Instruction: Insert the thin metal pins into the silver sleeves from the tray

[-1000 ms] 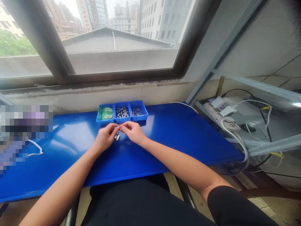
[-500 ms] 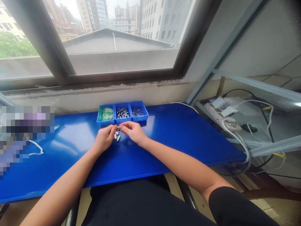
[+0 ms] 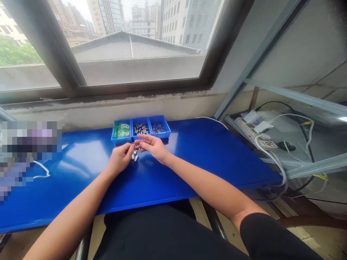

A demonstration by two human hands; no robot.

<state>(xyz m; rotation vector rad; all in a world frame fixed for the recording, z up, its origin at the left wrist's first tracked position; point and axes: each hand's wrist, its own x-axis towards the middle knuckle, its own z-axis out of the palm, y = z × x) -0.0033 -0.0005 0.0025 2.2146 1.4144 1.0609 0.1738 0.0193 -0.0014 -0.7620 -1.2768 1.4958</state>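
My left hand (image 3: 122, 156) is closed, thumb and fingertips pinched on a small metal part that shows only as a dark and silvery bit by the fingertips. Just right of it, my right hand (image 3: 155, 148) has its fingers stretched and spread around the far end of that part; whether they touch it is too small to tell. Below the fingertips lie several short silver cylinders (image 3: 135, 157) on the blue table. Behind my hands stand three joined blue bins: one with a green bag of small pieces (image 3: 122, 130), one with short metal cylinders (image 3: 141, 128), one with thin dark pins (image 3: 158, 128).
The blue tabletop (image 3: 206, 155) runs under a window with a dark frame (image 3: 135, 89). At right, a metal rack (image 3: 317, 168) stands near a power strip (image 3: 257, 131) with white plugs and cables. A blurred-out patch and a white cable (image 3: 43, 168) are at left.
My right hand's fingers have spread and lifted away from their pinch on the small part. My left hand stays in its pinch at nearly the same place.
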